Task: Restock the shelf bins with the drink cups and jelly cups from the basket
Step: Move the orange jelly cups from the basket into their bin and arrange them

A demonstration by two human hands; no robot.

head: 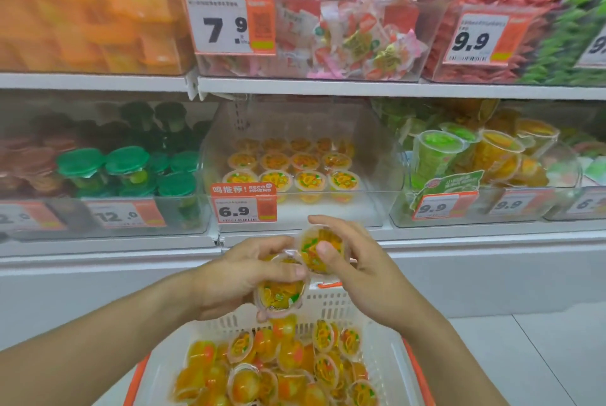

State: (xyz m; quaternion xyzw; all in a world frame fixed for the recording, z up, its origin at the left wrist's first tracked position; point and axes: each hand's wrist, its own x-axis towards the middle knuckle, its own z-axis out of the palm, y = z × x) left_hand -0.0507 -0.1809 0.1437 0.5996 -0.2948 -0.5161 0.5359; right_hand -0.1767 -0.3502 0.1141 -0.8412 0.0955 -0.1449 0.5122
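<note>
Shelf bins (295, 205) behind; both hands (236, 274) hold jelly cups (282, 294) above basket (387, 356).

A white slotted plastic basket with orange rims (328, 307) sat in front of and below the white shelf (131, 246), with loose orange-filled jelly cups (282, 369) piled in it. Above the basket, the left hand (229, 277) held one clear jelly cup (280, 296); the right hand (357, 261), just beside it, held another jelly cup (319, 250). Behind the hands, a clear plastic shelf bin (370, 209) held rows of jelly cups (292, 169). A bin of green-lidded cups (128, 169) stood to its left and a bin of tall clear drink cups (459, 156) to its right.
</note>
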